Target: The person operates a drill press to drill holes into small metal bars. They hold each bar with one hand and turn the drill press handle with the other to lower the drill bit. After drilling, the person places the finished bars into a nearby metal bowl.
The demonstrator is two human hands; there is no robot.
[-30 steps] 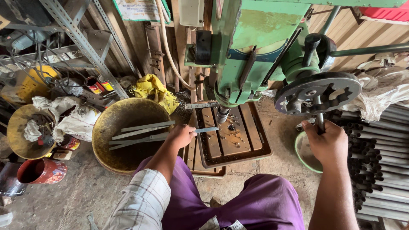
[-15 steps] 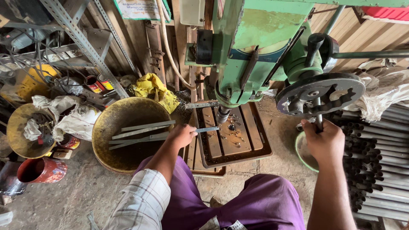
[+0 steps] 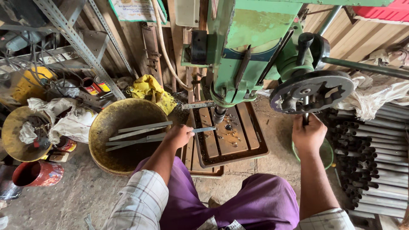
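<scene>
– What's on the left?
– The left hand pinches a flat metal strip on the drill table, beside a bowl of strips
– And right?
– The right hand is closed round the wheel handle

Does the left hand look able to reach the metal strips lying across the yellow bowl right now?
Probably yes. The left hand holds a flat metal strip on the drill table, right beside the yellow bowl. The metal strips lie uncovered across it, nothing between, though the hand is occupied.
</scene>
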